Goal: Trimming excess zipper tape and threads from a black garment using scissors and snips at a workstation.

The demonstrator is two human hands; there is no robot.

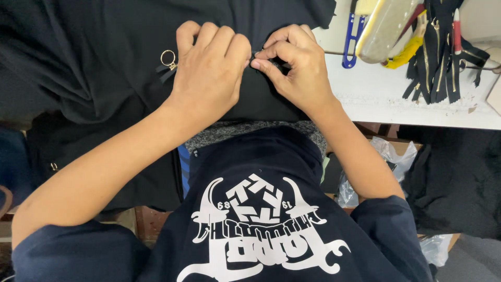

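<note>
The left hand is curled knuckles-up, fingers folded tight onto the black fabric, pinching a fold of it at the middle of the table edge; just left of its knuckles a small gold ring with a dark tab lies on the cloth. The right hand meets it fingertip to fingertip, thumb and forefinger closed on the same fold, the other fingers bent over it. The fabric spreads from the far left across the white table and hangs off the near edge toward the lap. It looks soft, limp and light, likely to slump and shift unless gripped at a folded edge or seam, as both hands do now. To the right lie blue snips, a yellowish sewing-machine part and a bunch of black zippers. What sits between the fingertips is hidden, black on black; whether the ring belongs to a zipper I cannot tell. The machine is cut off at the top edge.
</note>
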